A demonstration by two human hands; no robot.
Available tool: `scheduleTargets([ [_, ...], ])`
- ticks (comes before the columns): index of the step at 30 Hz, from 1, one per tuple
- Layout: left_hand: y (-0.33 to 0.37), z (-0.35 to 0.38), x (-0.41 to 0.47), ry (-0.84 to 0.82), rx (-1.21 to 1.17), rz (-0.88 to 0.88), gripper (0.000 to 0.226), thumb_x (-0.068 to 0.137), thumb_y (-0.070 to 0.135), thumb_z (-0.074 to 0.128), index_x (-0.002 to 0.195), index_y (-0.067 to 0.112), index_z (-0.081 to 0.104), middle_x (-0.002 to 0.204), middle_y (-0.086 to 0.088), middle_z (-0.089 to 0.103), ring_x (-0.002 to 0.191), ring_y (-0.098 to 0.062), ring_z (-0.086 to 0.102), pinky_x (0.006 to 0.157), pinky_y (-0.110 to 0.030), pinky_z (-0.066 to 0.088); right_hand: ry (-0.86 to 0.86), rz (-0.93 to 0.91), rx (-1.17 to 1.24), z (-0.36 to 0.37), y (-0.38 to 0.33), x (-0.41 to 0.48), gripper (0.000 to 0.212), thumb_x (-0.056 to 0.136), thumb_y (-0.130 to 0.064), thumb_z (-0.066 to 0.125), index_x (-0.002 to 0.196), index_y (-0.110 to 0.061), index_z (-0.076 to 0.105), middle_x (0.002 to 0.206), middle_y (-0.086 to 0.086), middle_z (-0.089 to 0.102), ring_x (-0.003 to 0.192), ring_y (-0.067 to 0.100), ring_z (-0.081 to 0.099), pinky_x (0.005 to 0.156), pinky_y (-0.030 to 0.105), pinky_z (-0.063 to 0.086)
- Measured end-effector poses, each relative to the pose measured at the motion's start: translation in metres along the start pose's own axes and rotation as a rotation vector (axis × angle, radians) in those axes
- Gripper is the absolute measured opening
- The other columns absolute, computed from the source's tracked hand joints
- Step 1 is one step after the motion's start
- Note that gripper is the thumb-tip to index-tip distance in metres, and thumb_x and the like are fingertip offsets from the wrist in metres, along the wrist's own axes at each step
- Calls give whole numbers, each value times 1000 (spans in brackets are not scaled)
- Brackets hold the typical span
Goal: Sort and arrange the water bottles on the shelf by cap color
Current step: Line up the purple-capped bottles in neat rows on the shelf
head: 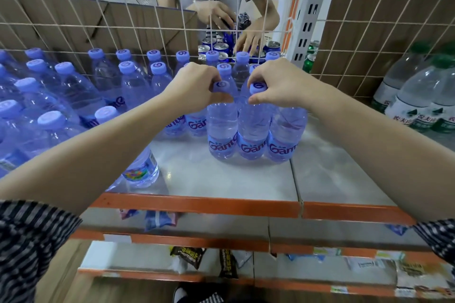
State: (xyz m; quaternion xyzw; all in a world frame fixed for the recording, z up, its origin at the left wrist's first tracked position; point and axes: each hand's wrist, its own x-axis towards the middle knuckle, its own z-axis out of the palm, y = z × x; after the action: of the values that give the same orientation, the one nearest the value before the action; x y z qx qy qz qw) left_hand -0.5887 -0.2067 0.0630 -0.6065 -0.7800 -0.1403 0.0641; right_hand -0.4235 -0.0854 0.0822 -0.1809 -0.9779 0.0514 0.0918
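Many clear water bottles with purple caps stand on the white shelf (320, 179). My left hand (197, 83) grips the neck of one purple-capped bottle (221, 128) at the front of a row. My right hand (278, 81) grips the neck of the bottle beside it (253, 130). A third bottle (285, 135) stands touching on the right. Both held bottles are upright with their bases on the shelf. A wrapped pack of purple-capped bottles (49, 106) fills the left side.
A wire mesh (157, 19) backs the shelf; behind it another person's hands (248, 39) handle blue cans. Large green-capped bottles (418, 96) stand at the right beyond a mesh divider. A bottle with a colourful label (142, 170) stands under my left forearm. Lower shelves hold snack packets.
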Motion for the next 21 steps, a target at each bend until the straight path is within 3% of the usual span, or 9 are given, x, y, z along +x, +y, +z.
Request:
scheduleTargets([
  [4, 1, -3, -9, -17, -36, -28, 56, 81, 55, 70, 104, 4, 65, 87, -14, 68, 84, -33, 60, 68, -36, 42, -1, 49, -24, 5, -5, -2, 37, 83, -25, 70, 107, 2, 66, 107, 20, 66, 99, 35, 59, 83, 47, 49],
  [8, -1, -14, -34, -18, -65, -24, 51, 89, 49, 64, 122, 11, 61, 106, -10, 70, 99, -32, 63, 84, -42, 50, 104, -35, -169, 9, -25, -2, 35, 86, -22, 65, 120, -10, 65, 115, 14, 60, 112, 33, 52, 91, 42, 45],
  [11, -9, -24, -64, 122, 65, -49, 41, 92, 42, 60, 126, 20, 59, 114, -7, 68, 104, -35, 61, 77, -41, 48, 262, -153, 18, 16, -54, -6, 29, 88, -18, 62, 114, -6, 67, 109, 14, 61, 107, 33, 53, 93, 40, 40],
  [14, -20, -34, -101, 315, 102, -81, 32, 91, 35, 61, 119, 19, 64, 110, -5, 69, 103, -33, 62, 71, -39, 47, 277, -224, 212, 31, -88, -9, 27, 88, -14, 65, 112, -3, 67, 107, 14, 64, 104, 31, 57, 92, 36, 42],
  [18, -55, -39, -142, 393, 66, -110, 30, 90, 28, 62, 113, 9, 68, 103, -11, 70, 100, -36, 63, 82, -46, 48, 163, -215, 359, 70, -129, -8, 30, 89, -18, 67, 117, -5, 66, 110, 12, 64, 103, 27, 59, 89, 39, 45],
  [21, -85, -35, -161, 444, 76, -135, 30, 88, 24, 64, 113, 8, 68, 110, -10, 70, 119, -34, 59, 96, -46, 43, 69, -159, 476, 106, -155, -6, 42, 89, -23, 70, 126, -7, 59, 114, 12, 62, 98, 24, 58, 87, 34, 45],
])
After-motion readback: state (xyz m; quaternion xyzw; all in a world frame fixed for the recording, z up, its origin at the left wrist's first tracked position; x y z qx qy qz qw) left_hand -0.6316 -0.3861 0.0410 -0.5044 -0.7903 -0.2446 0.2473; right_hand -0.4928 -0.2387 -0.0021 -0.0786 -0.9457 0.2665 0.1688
